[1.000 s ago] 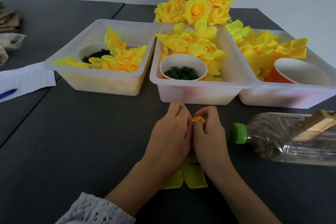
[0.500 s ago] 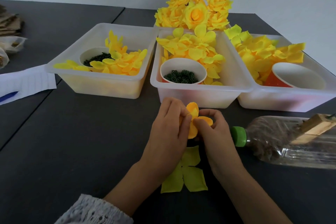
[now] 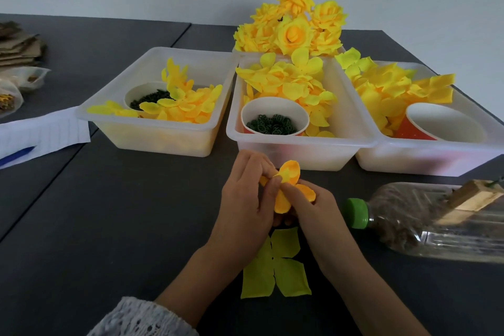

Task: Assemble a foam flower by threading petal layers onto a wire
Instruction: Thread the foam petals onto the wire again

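**Orange petal layer pinched between both hands**

Where the two hands meet above the dark tabletop (image 3: 114, 226), an orange foam petal layer (image 3: 289, 185) is held just in front of the middle bin. The left hand (image 3: 245, 199) pinches it from the left with curled fingers, and the right hand (image 3: 316, 210) pinches it from the right, one petal lying over its fingers. No wire can be made out.

Flat on the tabletop just below the hands lies a pale yellow-green four-lobed petal piece (image 3: 275, 267).

To the right, a clear plastic bottle (image 3: 425, 218) with a green cap lies on its side, a wooden block (image 3: 471, 196) resting on it.

Beyond the hands, three translucent bins stand side by side: the left bin (image 3: 152, 139), the middle bin (image 3: 300, 153) and the right bin (image 3: 425, 161), each heaped with yellow petals and holding a paper cup. The middle cup (image 3: 275, 117) holds small dark green rings. Behind the bins sits a cluster of finished yellow flowers (image 3: 291, 27). Lined paper (image 3: 41, 131) lies at the left edge.
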